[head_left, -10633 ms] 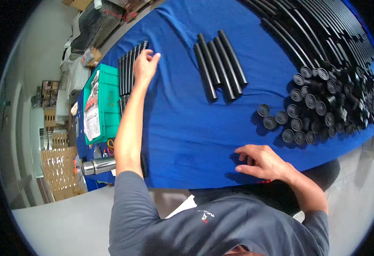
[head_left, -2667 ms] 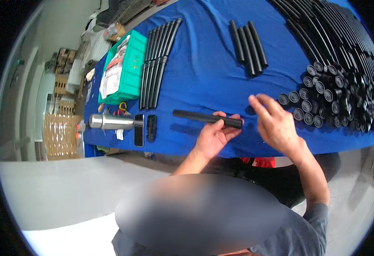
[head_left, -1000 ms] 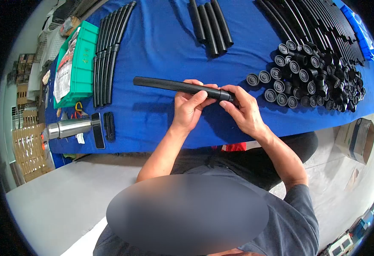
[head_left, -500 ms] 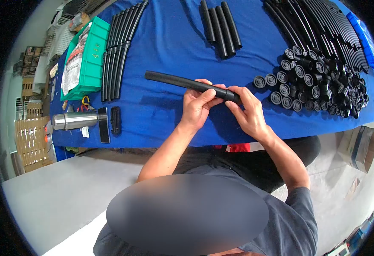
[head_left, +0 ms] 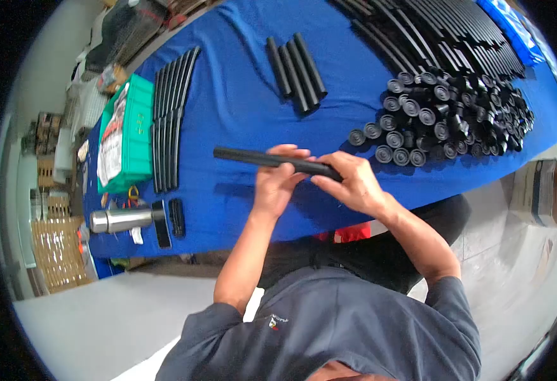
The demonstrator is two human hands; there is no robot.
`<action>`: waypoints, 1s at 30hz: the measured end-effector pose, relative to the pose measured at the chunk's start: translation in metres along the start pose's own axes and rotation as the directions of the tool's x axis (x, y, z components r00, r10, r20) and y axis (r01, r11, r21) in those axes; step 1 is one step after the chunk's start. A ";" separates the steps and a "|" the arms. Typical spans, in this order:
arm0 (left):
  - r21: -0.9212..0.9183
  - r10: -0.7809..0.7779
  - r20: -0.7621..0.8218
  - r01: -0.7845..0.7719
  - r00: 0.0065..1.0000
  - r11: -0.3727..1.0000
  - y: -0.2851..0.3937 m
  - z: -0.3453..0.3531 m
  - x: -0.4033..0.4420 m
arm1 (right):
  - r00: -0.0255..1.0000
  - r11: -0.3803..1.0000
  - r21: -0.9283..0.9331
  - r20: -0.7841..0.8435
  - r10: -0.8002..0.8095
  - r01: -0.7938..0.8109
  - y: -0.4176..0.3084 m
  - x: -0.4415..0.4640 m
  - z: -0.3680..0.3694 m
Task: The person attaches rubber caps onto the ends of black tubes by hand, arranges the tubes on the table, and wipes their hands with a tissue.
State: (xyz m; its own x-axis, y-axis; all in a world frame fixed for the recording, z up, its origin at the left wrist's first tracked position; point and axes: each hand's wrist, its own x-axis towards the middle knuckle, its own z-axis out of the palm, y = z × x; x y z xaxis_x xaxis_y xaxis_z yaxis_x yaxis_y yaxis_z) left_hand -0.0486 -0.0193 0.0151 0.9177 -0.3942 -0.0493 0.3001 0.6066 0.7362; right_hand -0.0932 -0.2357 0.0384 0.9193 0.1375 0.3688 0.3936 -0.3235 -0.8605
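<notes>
A straight black tube (head_left: 239, 155) is held above the blue-covered table, its free end reaching out to the left. My left hand (head_left: 277, 187) is closed around the middle of the tube, thumb along its near side. Over the right end lies my right hand (head_left: 353, 183), fingers wrapped on it, so that end is hidden. Beyond my hands, several loose black tubes (head_left: 296, 73) lie together on the cloth. To the right, many round black fittings (head_left: 418, 127) with ringed ends are heaped, close to my right hand.
At left are a green crate (head_left: 140, 133) holding paper, rows of black tubes (head_left: 167, 149), a steel flask (head_left: 122, 219) and a phone (head_left: 162, 223). More black tubes (head_left: 456, 32) and a blue tray (head_left: 513, 32) fill the far right. A cardboard box (head_left: 537, 190) stands on the floor.
My view has shifted, so the table items sit differently in it. My right hand has turned palm-down over the tube's right end, covering the wider collar seen there before.
</notes>
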 end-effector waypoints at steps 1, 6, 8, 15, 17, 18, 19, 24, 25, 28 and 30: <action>-0.092 -0.027 -0.004 0.026 1.000 0.995 0.010 0.000 0.001 | 0.997 0.997 -0.022 0.039 0.070 -0.069 0.001 -0.004 0.000; -0.115 -0.022 -0.072 0.014 0.997 0.993 0.019 -0.052 -0.009 | 0.998 0.998 -0.069 0.061 0.008 -0.004 0.007 -0.009 0.004; -0.127 -0.005 -0.069 -0.004 0.998 0.992 0.016 -0.056 -0.014 | 0.999 0.996 -0.084 0.049 0.011 -0.007 0.006 -0.011 0.007; -0.156 0.014 0.000 -0.014 1.000 0.988 0.016 -0.055 -0.014 | 0.996 0.994 -0.109 0.081 0.035 -0.026 0.005 -0.009 0.007; -0.208 0.000 0.017 0.004 1.000 0.978 0.015 -0.060 -0.014 | 0.996 0.993 -0.121 0.087 0.005 0.005 0.006 -0.009 0.009; -0.234 -0.008 0.028 0.014 1.000 0.972 0.016 -0.061 -0.013 | 0.996 0.991 -0.129 0.088 -0.010 0.021 0.006 -0.009 0.010; -0.227 -0.020 0.023 0.024 1.000 0.974 0.017 -0.062 -0.012 | 0.997 0.991 -0.130 0.081 -0.004 0.015 0.006 -0.009 0.011; -0.187 -0.071 -0.009 0.068 0.997 0.980 0.020 -0.046 -0.010 | 0.995 0.972 -0.213 0.028 -0.093 0.097 0.013 -0.015 0.017; -0.162 -0.068 0.010 0.069 0.998 0.984 0.019 -0.046 -0.010 | 0.991 0.961 -0.239 0.022 -0.136 0.137 0.014 -0.015 0.017; -0.139 -0.052 0.076 0.062 0.996 0.988 0.019 -0.055 -0.009 | 0.991 0.963 -0.235 0.051 -0.125 0.133 0.008 -0.016 0.015; -0.202 -0.061 0.060 0.072 0.996 0.977 0.020 -0.058 -0.012 | 0.996 0.995 -0.102 0.084 0.007 0.001 0.000 -0.016 0.010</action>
State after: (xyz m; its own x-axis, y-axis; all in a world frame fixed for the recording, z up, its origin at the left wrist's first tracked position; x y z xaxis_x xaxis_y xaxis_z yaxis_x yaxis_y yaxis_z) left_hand -0.0385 0.0375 -0.0087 0.8803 -0.4714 -0.0537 0.4121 0.7035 0.5790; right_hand -0.1080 -0.2289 0.0286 0.9190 0.2131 0.3316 0.3925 -0.4174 -0.8196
